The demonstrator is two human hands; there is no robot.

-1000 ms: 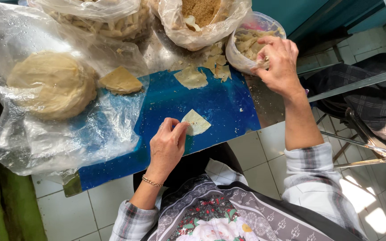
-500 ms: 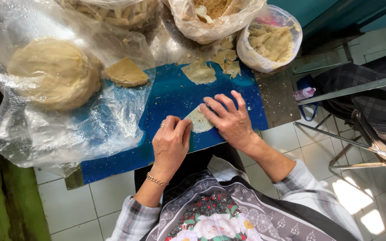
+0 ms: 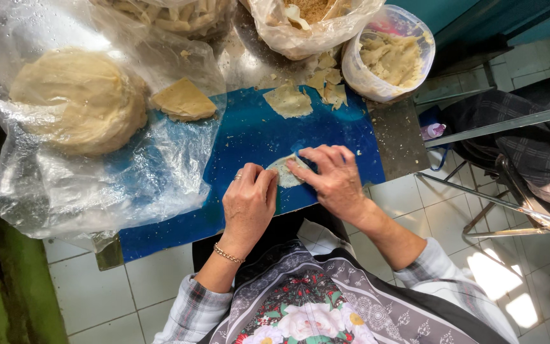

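Both hands meet over a small pale dough piece [image 3: 286, 171] lying near the front edge of the blue surface [image 3: 249, 130]. The left hand [image 3: 248, 202] has its fingers curled down onto the piece's left edge; the right hand [image 3: 331, 177] presses its fingers flat on the right edge, half covering it. To the left, a large round dough mass [image 3: 77, 100] and a tan wedge [image 3: 184, 100] sit in crumpled clear plastic [image 3: 97, 185]. Behind lie dough scraps [image 3: 300, 92] and a plastic-lined tub of pale filling [image 3: 388, 54].
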